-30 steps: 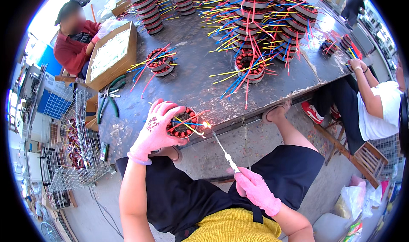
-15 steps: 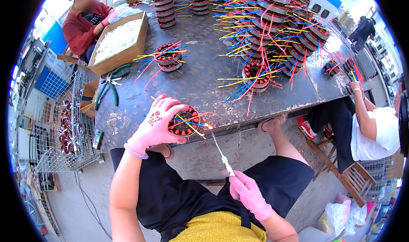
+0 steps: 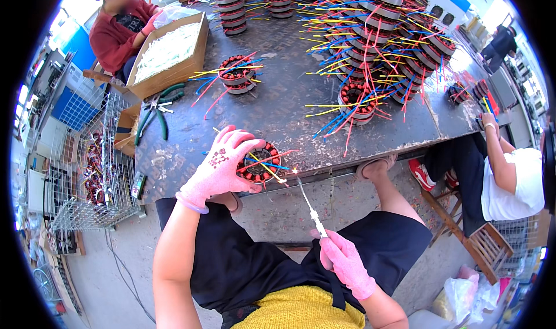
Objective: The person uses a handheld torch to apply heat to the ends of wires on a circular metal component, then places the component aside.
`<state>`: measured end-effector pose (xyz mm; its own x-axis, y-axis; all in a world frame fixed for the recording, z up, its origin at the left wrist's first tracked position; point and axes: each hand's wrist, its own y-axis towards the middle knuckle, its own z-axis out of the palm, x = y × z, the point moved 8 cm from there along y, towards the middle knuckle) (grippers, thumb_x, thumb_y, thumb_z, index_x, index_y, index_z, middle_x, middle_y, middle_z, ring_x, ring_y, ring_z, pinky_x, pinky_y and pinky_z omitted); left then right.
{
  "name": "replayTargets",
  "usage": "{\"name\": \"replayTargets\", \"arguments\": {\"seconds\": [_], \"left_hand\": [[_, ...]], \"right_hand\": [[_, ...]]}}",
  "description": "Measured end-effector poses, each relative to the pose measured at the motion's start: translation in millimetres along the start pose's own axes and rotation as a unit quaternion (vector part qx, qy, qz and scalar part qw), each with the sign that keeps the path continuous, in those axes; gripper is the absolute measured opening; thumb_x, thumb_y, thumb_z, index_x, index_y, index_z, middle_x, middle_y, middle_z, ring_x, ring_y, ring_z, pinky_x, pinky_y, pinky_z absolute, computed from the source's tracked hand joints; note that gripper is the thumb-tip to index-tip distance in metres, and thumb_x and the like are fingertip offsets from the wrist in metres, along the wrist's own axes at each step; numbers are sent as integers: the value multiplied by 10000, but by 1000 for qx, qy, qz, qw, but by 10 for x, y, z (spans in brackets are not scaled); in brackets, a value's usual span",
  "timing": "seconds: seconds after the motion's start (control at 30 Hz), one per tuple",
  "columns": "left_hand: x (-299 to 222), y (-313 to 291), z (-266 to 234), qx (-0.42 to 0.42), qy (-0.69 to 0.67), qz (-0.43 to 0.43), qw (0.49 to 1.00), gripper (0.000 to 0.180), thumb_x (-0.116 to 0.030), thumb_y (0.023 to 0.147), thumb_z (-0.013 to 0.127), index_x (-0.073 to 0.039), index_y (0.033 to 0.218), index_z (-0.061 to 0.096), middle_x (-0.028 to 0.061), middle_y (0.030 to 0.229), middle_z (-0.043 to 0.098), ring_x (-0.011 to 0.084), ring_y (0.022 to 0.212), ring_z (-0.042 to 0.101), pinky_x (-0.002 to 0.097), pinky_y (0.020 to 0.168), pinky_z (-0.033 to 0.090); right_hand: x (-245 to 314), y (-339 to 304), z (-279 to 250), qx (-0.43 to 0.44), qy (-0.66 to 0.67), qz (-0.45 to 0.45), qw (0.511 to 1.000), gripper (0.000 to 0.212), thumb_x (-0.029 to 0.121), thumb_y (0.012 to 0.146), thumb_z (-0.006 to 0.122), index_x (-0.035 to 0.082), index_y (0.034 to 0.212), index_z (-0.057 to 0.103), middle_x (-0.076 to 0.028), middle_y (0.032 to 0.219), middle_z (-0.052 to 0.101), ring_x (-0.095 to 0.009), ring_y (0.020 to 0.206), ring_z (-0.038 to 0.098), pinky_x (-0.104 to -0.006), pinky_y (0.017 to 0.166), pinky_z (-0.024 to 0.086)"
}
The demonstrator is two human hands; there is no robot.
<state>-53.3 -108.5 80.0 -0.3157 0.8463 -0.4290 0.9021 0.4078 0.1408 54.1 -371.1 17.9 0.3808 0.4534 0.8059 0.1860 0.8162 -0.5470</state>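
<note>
At the table's near edge my left hand [image 3: 227, 158], in a pink glove, grips a motor stator [image 3: 272, 154] with a dark ring and red windings. Red, blue and yellow lead wires [image 3: 267, 168] stick out of it toward the right. My right hand [image 3: 346, 263], gloved in pink too, is closed round the white handle of a long-necked lighter [image 3: 315, 218]. Its thin metal neck points up and away, and a small flame [image 3: 295, 171] burns at the tip, close to the wire ends. Whether the flame touches a wire is too small to tell.
Stacked stators [image 3: 370, 45] with loose wires fill the table's far right. Another short stack [image 3: 237, 74] stands ahead, near green-handled pliers [image 3: 155, 112]. A cardboard box [image 3: 174, 62] of white pieces sits far left, a wire basket [image 3: 92, 178] beside the table. Co-workers sit left and right.
The whole view has shifted slightly right. My hands keep their grips on the stator and the lighter, and the flame stays close to the wire ends.
</note>
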Motion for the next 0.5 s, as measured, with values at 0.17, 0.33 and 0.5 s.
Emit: {"name": "replayTargets", "arguments": {"seconds": [0.17,0.33,0.5], "left_hand": [[-12,14,15,-4,10,3,1000,857,-384,550,885,-120,1298,559,127,1290,512,412,1318,395,529,1180,228],[-32,9,-16,-7,15,10,1000,875,-373,532,892,-99,1291,556,122,1265,532,382,1293,431,527,1187,221],[-66,34,-5,-7,8,15,1000,876,-348,520,899,-95,1287,559,112,1267,537,366,1284,442,522,1191,219]], "right_hand": [[-22,-8,-21,1,10,-2,1000,350,221,1017,493,1,1276,579,37,654,473,-49,577,440,-232,548,364],[18,-5,-3,-4,-25,-8,1000,362,236,1019,489,7,1285,574,38,647,471,-51,584,449,-230,553,371],[66,-26,16,3,7,4,1000,349,229,1017,495,17,1283,575,34,669,481,-52,584,450,-231,552,374]]}}
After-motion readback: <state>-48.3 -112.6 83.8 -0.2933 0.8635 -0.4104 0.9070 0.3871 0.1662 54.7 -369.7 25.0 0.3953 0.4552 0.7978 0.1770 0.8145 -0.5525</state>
